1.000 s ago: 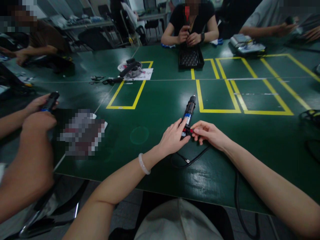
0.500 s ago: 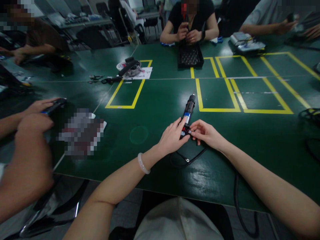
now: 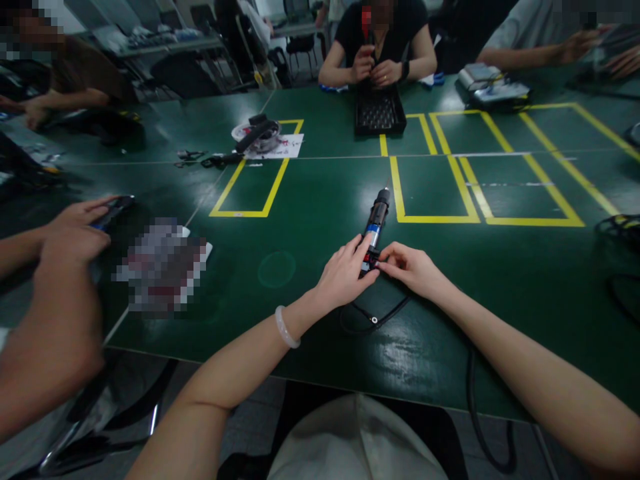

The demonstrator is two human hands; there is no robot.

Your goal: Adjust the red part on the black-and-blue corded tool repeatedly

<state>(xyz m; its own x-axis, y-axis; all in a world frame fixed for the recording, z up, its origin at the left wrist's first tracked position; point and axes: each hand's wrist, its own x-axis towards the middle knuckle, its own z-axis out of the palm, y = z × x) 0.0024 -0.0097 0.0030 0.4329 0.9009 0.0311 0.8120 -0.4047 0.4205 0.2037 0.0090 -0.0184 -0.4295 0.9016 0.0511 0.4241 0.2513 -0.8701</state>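
A black electric screwdriver (image 3: 377, 212) lies on the green table, its thin bit pointing away from me. Its housing looks opened, with a silver and blue motor body and red parts showing near the rear. My left hand (image 3: 345, 270) holds the rear half down, thumb and fingers around it. The fingers of my right hand (image 3: 413, 267) are pinched at the right side of the rear end, on something too small to make out. Below my hands a black cable (image 3: 393, 311) curves over the table, with a ring terminal (image 3: 374, 321) at one lead.
Yellow tape (image 3: 437, 219) marks boxes on the table. A black tray (image 3: 380, 115) stands before a person opposite. At the left, a co-worker's hand (image 3: 83, 223) holds a dark tool. A bowl with black parts (image 3: 257, 133) sits farther back; cables (image 3: 620, 233) lie right.
My right hand's fingertips have moved slightly in towards the screwdriver's rear end, and the small light piece seen there before is now mostly hidden. My left hand stays in place.
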